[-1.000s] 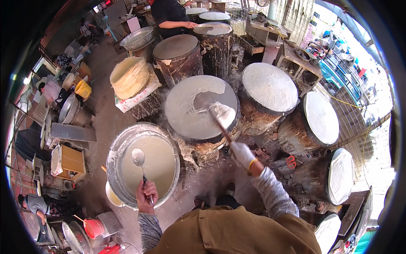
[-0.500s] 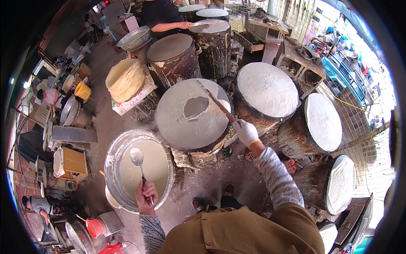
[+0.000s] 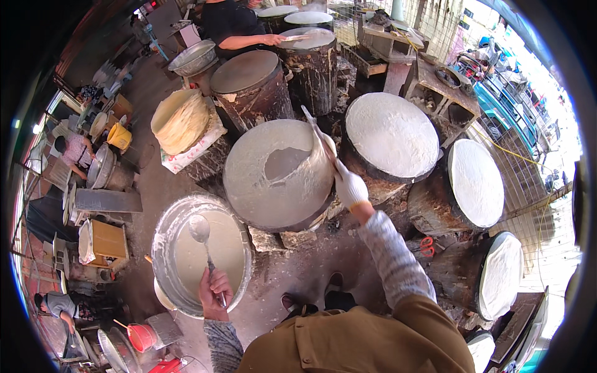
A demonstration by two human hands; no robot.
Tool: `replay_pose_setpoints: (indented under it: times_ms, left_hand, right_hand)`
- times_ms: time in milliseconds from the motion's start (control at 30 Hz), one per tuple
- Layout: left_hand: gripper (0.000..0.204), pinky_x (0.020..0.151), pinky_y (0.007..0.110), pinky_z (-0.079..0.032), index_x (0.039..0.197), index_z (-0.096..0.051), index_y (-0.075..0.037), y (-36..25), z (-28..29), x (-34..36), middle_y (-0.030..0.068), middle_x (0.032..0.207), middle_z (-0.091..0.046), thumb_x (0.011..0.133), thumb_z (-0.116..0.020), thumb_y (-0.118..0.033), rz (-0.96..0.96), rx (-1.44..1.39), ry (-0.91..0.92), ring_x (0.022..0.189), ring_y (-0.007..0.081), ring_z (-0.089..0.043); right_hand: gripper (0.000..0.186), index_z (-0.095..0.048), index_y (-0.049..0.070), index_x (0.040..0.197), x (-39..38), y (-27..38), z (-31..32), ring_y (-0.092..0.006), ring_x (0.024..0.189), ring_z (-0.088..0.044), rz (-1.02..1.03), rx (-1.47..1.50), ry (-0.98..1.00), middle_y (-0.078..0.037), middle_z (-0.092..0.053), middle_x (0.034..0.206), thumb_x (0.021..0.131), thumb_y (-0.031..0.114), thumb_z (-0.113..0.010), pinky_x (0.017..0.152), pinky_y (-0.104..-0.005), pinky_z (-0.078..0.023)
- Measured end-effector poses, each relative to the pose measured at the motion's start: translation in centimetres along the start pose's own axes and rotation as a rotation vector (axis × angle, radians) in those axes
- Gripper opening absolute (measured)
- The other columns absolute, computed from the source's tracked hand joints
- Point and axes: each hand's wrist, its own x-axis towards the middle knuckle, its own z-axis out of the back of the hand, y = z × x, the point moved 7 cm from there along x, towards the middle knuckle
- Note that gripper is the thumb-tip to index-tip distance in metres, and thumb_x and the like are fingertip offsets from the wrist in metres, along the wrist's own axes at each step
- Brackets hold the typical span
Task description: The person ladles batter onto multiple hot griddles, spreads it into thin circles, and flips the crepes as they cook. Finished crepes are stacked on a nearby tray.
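My left hand is bare and closed round the dark handle of a metal ladle. The ladle's bowl hangs over a large metal basin of pale batter. In a white glove, my right hand grips a long, flat stick at the right rim of a round, drum-shaped griddle. Along the stick, the right edge of a thin pale sheet is lifted and folded. A grey hole shows in the sheet near its middle.
More drum griddles stand around, one with a white round, another with a bare brown top. A pile of cream-coloured sheets sits on a stand behind the basin. A co-worker works at a far drum; others are at the left.
My right hand has moved left and a little up, with the stick now raising the sheet's right edge. The left hand and ladle stay nearly where they were.
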Motion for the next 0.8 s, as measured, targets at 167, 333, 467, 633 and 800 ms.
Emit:
replay_pose_setpoints:
  times_ms: [167, 333, 467, 633, 800]
  left_hand:
    - [0.03, 0.047, 0.022, -0.039, 0.078, -0.04, -0.009, -0.5, 0.3, -0.7, -0.0017, 0.068, -0.039, 0.1, -0.053, -0.026, 0.002, 0.021, 0.005, 0.053, 0.0083, -0.043]
    - [0.03, 0.047, 0.022, -0.04, 0.08, -0.041, -0.008, -1.0, 0.4, -1.8, -0.0016, 0.067, -0.039, 0.1, -0.053, -0.026, 0.027, -0.012, 0.051, 0.053, 0.0084, -0.043]
    - [0.03, 0.048, 0.022, -0.039, 0.081, -0.042, -0.008, -1.1, 0.6, -1.5, -0.0015, 0.067, -0.038, 0.101, -0.052, -0.027, 0.038, -0.048, 0.04, 0.052, 0.0087, -0.043]
    - [0.03, 0.047, 0.022, -0.039, 0.083, -0.043, -0.007, -1.3, -0.7, -2.9, -0.0012, 0.066, -0.038, 0.101, -0.051, -0.029, 0.077, -0.001, 0.067, 0.052, 0.009, -0.042]
    - [0.03, 0.047, 0.023, -0.039, 0.085, -0.045, -0.005, -1.2, -0.9, -3.1, -0.0008, 0.067, -0.039, 0.102, -0.049, -0.03, 0.115, -0.004, 0.109, 0.052, 0.0093, -0.043]
  right_hand:
    - [0.036, -0.061, 0.019, 0.129, 1.6, 3.7, 1.7, -0.036, 0.08, -0.068, -0.044, 0.253, 0.068, -0.026, -0.066, 0.091, 0.095, 0.025, -0.051, 0.074, -0.0413, -0.052]
    - [0.036, -0.06, 0.018, 0.131, -6.1, 1.1, 3.3, -0.0314, 0.097, -0.069, 0.02, 0.332, -0.115, -0.023, -0.066, 0.11, 0.097, 0.025, -0.052, 0.083, -0.0377, -0.052]
    - [0.04, -0.057, 0.013, 0.135, -8.8, 8.9, -0.8, -0.0282, 0.113, -0.064, -0.176, 0.501, 0.202, -0.019, -0.063, 0.123, 0.095, 0.018, -0.053, 0.097, -0.0329, -0.046]
    - [0.039, -0.059, 0.011, 0.133, -7.4, 6.4, 2.7, -0.0177, 0.11, -0.064, -0.201, 0.605, 0.006, -0.014, -0.067, 0.122, 0.095, 0.016, -0.054, 0.096, -0.0278, -0.046]
    - [0.041, -0.06, 0.014, 0.132, -7.1, 5.6, -0.7, -0.0166, 0.094, -0.068, -0.094, 0.532, -0.019, -0.02, -0.071, 0.104, 0.093, 0.024, -0.055, 0.08, -0.0311, -0.052]
